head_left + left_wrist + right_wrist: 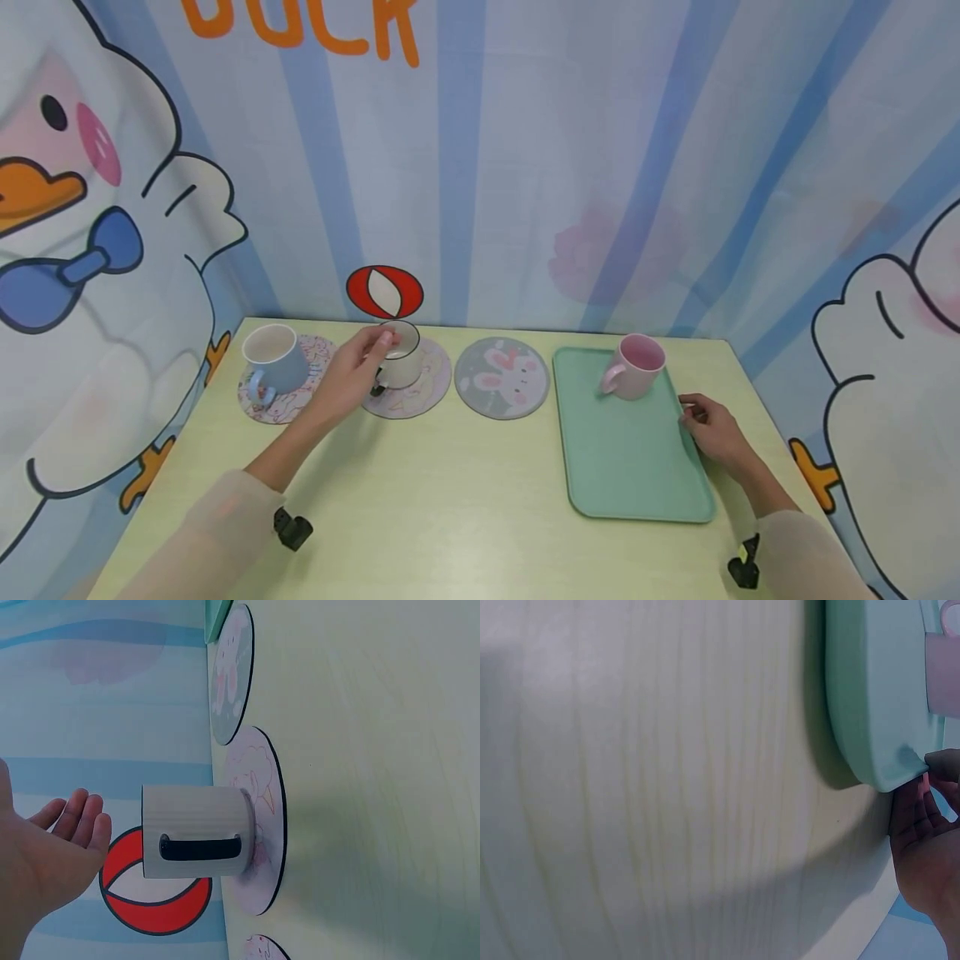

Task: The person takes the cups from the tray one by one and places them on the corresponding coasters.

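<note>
A white mug [402, 372] with a dark rim and black handle stands upright on a round pink coaster [435, 385]. My left hand [354, 371] is beside its rim. In the left wrist view the left hand [56, 851] stands apart from the mug [196, 810], its fingers loosely extended and holding nothing. At the right, my right hand [716, 429] pinches the right edge of a green tray [630, 467]. In the right wrist view the thumb [941, 763] lies on the tray's rim, with fingers beneath. A pink mug [633, 372] stands near the tray's back right corner.
A blue mug [279, 367] stands on a patterned coaster [318, 350] at the table's left. A grey rabbit coaster [501, 379] lies between the white mug and the tray. Behind the pale yellow table [465, 500] hangs a striped cloth [510, 167] with duck pictures.
</note>
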Demonstrator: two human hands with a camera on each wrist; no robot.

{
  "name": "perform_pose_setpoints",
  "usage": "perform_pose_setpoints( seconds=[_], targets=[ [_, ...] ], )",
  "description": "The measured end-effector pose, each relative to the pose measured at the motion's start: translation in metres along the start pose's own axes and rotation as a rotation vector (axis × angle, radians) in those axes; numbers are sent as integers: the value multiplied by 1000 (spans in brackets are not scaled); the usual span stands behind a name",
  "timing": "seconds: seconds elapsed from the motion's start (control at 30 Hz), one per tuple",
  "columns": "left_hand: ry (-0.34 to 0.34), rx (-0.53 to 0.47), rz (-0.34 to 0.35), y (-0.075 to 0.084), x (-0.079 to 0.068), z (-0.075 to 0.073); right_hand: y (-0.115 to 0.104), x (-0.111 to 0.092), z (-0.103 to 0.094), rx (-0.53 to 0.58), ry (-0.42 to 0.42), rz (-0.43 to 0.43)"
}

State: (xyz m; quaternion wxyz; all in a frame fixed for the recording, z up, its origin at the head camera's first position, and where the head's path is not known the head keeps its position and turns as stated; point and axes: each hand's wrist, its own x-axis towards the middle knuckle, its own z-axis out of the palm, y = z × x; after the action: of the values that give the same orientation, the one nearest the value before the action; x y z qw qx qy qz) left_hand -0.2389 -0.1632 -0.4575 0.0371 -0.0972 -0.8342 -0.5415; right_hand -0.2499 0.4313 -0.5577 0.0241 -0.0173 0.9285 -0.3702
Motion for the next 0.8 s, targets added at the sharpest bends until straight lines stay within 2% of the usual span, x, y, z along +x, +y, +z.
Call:
perform_pose_setpoints(
  seconds=[0.43, 0.8],
  targets=[
    [-19, -23, 23, 4, 10, 15, -2, -1, -1, 1, -8, 11],
    [-138, -44, 99, 9, 19, 28, -2, 0, -1, -1, -18, 10]
  ],
)
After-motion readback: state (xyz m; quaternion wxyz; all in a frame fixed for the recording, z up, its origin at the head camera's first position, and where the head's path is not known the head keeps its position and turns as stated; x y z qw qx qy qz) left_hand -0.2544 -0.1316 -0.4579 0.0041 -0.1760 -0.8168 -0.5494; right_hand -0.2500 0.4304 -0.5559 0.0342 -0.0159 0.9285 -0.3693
